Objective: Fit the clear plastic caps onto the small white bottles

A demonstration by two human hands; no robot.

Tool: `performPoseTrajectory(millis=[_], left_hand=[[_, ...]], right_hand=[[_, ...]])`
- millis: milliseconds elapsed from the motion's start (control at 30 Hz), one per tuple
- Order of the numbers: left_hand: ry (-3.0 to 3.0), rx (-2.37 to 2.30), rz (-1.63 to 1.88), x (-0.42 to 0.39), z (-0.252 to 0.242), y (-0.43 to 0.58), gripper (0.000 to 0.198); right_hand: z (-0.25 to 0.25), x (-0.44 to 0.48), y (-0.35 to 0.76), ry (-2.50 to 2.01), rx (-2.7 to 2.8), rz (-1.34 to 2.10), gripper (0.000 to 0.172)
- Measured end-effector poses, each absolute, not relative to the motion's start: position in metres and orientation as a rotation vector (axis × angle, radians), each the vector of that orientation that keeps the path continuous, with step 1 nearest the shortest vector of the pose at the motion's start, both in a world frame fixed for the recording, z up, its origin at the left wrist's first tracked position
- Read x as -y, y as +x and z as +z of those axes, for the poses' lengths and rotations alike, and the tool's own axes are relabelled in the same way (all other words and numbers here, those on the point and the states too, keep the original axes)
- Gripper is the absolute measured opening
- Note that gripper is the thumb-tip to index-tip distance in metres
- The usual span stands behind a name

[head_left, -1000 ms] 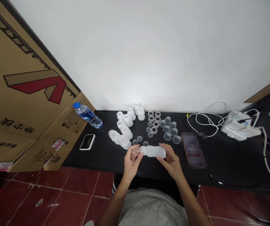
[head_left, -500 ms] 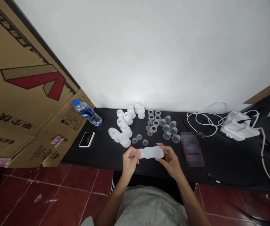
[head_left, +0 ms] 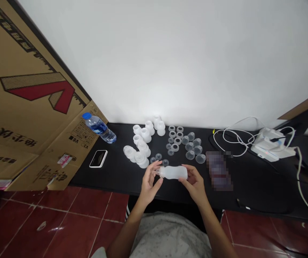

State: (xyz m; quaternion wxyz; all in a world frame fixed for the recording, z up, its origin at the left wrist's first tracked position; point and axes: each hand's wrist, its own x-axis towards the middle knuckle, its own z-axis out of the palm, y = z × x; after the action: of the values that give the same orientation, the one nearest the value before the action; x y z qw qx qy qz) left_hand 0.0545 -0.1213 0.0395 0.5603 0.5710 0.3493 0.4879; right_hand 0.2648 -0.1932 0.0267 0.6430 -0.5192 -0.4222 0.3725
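Note:
A translucent white plastic bottle (head_left: 174, 172) lies sideways in the air just above the front of the black table (head_left: 116, 172). My right hand (head_left: 194, 183) is wrapped round its base end. My left hand (head_left: 150, 182) pinches at the bottle's neck, fingers closed on the small part there. Beyond the hands stand several white bottles (head_left: 140, 145), a patch of clear rings and teats (head_left: 174, 141), and several clear domed caps (head_left: 194, 148).
A water bottle (head_left: 99, 128) and a phone (head_left: 98, 158) lie at the table's left, beside a large cardboard box (head_left: 30, 107). White chargers and cables (head_left: 266, 145) sit at the right. A blurred object (head_left: 218, 170) lies right of my hands. Red tiled floor lies below.
The bottle has stayed between my hands. My left hand's fingers have shifted round the neck, and the view has moved slightly.

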Motion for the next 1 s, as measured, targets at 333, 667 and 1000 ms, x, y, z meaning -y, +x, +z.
performPoseTrajectory(millis=[333,667,1000], left_hand=[[1.374,-0.830,1.153,0.1235,0.0349,0.0552,0.064],[1.440,-0.819,1.145,0.1237,0.0344,0.0555,0.060],[1.556,-0.910,1.174,0.1257,0.0369,0.0544,0.037]], right_hand=[[0.0302,0.1932,0.2659,-1.186,0.906,0.861,0.043],[0.0307,0.1934,0.2661,-1.182,0.857,0.878,0.041],[0.0335,0.1927,0.2634,-1.187,0.816,0.933,0.042]])
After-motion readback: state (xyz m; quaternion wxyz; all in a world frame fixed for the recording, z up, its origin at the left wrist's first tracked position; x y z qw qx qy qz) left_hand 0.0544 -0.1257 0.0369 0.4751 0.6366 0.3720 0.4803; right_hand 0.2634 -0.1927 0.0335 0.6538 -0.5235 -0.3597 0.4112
